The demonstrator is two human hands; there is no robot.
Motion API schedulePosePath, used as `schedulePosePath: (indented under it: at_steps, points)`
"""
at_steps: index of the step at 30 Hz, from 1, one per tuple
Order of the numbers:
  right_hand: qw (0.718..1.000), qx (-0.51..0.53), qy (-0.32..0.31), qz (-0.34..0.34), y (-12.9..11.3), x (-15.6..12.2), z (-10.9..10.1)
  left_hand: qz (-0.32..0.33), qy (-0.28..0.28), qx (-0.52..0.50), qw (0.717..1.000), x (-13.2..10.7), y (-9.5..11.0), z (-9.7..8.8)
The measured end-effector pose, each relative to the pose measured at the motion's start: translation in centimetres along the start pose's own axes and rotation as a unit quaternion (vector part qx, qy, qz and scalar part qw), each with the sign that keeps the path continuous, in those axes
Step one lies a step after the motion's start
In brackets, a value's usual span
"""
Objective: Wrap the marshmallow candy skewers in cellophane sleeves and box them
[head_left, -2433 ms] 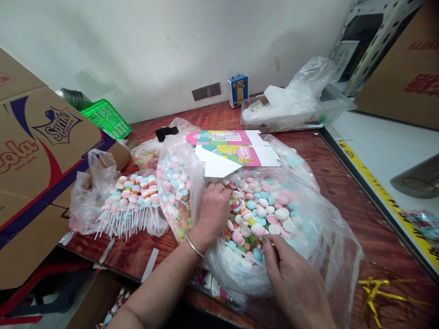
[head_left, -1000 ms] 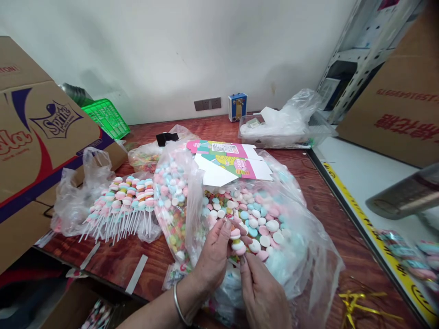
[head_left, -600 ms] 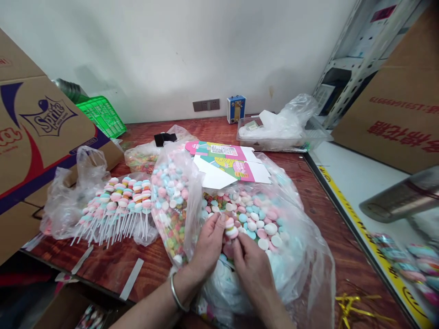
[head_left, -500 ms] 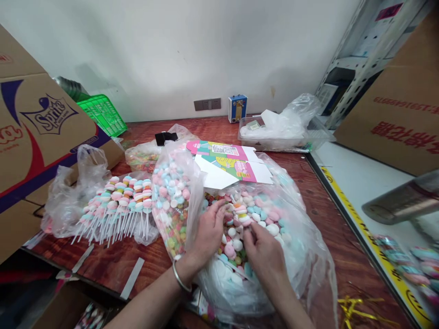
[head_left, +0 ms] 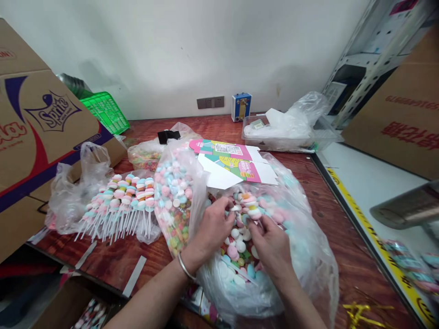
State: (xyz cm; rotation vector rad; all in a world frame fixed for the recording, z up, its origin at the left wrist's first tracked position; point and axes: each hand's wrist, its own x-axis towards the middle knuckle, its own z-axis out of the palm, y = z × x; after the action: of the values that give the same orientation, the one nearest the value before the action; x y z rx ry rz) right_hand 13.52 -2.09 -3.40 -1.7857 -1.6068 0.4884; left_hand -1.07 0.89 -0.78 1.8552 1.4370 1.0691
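Observation:
My right hand (head_left: pixel 270 241) is closed on the lower end of a candy skewer (head_left: pixel 253 209), stacked with pink, white and yellow-orange pieces. A white marshmallow (head_left: pixel 236 208) is pinched between the fingertips of my left hand (head_left: pixel 216 223), just left of the skewer. Both hands are over an open clear plastic bag (head_left: pixel 305 269) full of loose marshmallows (head_left: pixel 240 246) in white, pink and blue, with some green gummies among them. Finished-looking candy skewers (head_left: pixel 120 201) on white sticks lie in a pile to the left.
A printed card sheet (head_left: pixel 236 160) rests across the bags. Behind stand a green basket (head_left: pixel 109 112), a small blue box (head_left: pixel 241 107) and a clear plastic tray (head_left: pixel 291 144). Cardboard boxes flank both sides, one with Sprite print (head_left: pixel 55 112). Gold ties (head_left: pixel 360 313) lie at front right.
A white marshmallow now shows in my left fingertips, which were down among the candies. My right hand and the skewer have shifted slightly to the right. The view has turned a little.

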Motion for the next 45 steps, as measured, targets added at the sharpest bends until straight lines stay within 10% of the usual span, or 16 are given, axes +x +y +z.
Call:
schedulePosePath:
  at_steps: [5, 13, 20, 35, 45]
  points:
    - [0.972, 0.222, 0.065, 0.031, -1.4, -1.9, -0.9, -0.189, -0.066, -0.311, 0.929, -0.9, 1.6, -0.3]
    - [0.981, 0.160, 0.111, -0.012, -1.2, -2.5, -0.5, -0.233, -0.083, -0.382, 0.890, -1.9, 2.8, 0.1]
    - [0.985, 0.127, 0.108, -0.054, -1.3, -2.4, -0.6, -0.225, -0.113, -0.388, 0.886, -2.3, 2.5, 0.2]
    - [0.988, -0.057, 0.031, -0.140, 0.2, -6.9, -2.5, -0.200, 0.036, -0.370, 0.907, -1.2, 1.1, 0.2]
    - [0.997, 0.026, -0.043, -0.054, 0.0, -7.1, -2.4, -0.166, 0.031, -0.290, 0.942, -1.5, 1.6, 0.5]
